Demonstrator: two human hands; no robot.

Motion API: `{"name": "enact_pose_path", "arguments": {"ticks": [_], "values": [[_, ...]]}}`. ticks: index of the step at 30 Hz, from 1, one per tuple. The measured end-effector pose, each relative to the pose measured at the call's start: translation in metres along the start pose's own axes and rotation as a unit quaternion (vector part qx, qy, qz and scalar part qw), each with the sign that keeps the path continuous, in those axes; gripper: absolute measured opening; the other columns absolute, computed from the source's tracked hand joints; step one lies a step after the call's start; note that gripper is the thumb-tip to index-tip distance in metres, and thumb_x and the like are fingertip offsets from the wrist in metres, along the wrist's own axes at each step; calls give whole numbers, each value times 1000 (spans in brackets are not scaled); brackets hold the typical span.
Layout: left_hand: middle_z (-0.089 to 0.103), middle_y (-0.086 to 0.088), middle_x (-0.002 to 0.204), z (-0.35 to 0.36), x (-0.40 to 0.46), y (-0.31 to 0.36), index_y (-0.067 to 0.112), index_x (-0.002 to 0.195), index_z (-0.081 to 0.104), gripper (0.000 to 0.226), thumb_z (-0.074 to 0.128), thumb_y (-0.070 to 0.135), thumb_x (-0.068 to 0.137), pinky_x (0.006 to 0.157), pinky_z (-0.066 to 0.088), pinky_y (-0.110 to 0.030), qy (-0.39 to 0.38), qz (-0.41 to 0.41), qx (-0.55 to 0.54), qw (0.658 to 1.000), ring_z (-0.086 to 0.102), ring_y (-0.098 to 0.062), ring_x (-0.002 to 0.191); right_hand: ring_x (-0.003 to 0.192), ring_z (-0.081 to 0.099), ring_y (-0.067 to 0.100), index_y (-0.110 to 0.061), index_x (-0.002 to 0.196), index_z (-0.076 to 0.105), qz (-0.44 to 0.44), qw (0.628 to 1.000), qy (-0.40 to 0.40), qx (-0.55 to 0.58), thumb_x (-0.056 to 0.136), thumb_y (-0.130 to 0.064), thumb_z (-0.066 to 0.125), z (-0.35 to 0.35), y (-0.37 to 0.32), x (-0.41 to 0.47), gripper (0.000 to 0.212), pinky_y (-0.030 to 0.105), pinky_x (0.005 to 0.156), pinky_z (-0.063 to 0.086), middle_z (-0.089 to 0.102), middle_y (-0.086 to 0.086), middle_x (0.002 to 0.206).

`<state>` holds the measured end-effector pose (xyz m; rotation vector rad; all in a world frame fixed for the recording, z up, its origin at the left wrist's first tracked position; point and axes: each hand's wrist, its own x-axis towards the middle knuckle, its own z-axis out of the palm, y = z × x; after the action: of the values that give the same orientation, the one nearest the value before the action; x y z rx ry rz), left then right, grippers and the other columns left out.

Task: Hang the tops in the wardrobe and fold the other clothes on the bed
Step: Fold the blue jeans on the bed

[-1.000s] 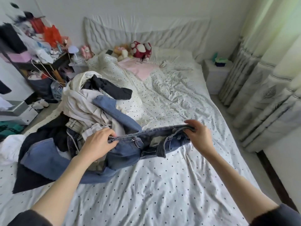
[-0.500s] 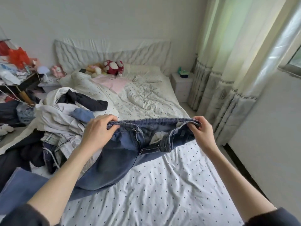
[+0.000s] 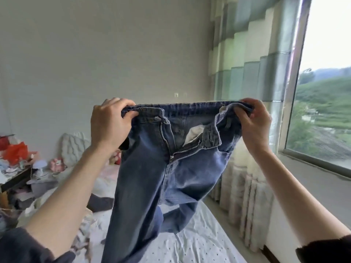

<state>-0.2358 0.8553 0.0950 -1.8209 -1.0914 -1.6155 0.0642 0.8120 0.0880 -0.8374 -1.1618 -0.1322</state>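
A pair of blue jeans (image 3: 152, 183) hangs in the air in front of me, fly unzipped, legs dangling down toward the bed (image 3: 199, 243). My left hand (image 3: 108, 126) grips the waistband at its left end. My right hand (image 3: 254, 124) pinches the waistband at its right end. The waistband is stretched level between both hands at about chest height. The rest of the clothes pile (image 3: 38, 202) lies low on the left side of the bed, mostly hidden behind my left arm.
A cluttered shelf (image 3: 15, 168) stands at the left wall. Plush toys (image 3: 57, 165) sit by the headboard (image 3: 74, 147). Curtains (image 3: 247, 130) and a window (image 3: 322, 101) with a sill run along the right, past a narrow strip of floor.
Both hands have lifted the jeans by the waistband from just above the bed up to chest height. The legs now hang free, and my view has tilted up toward the wall and window.
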Motion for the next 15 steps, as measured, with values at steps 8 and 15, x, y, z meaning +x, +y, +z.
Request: {"name": "enact_pose_path", "arguments": {"ticks": [8, 15], "values": [[68, -13, 86, -22, 55, 10, 7, 94, 70, 15, 69, 16, 82, 76, 27, -35, 106, 52, 25, 993, 56, -34, 86, 75, 54, -16, -18, 101, 60, -108, 994, 18, 26, 84, 0, 62, 3, -59, 56, 24, 6, 73, 42, 59, -17, 85], [70, -10, 88, 33, 34, -23, 9, 94, 72, 17, 72, 20, 81, 80, 31, -35, -6, 22, 10, 1000, 55, -32, 90, 72, 54, -17, -12, 101, 63, -24, 998, -51, -16, 85, -3, 62, 30, 14, 50, 18, 4, 71, 42, 59, -16, 84]]}}
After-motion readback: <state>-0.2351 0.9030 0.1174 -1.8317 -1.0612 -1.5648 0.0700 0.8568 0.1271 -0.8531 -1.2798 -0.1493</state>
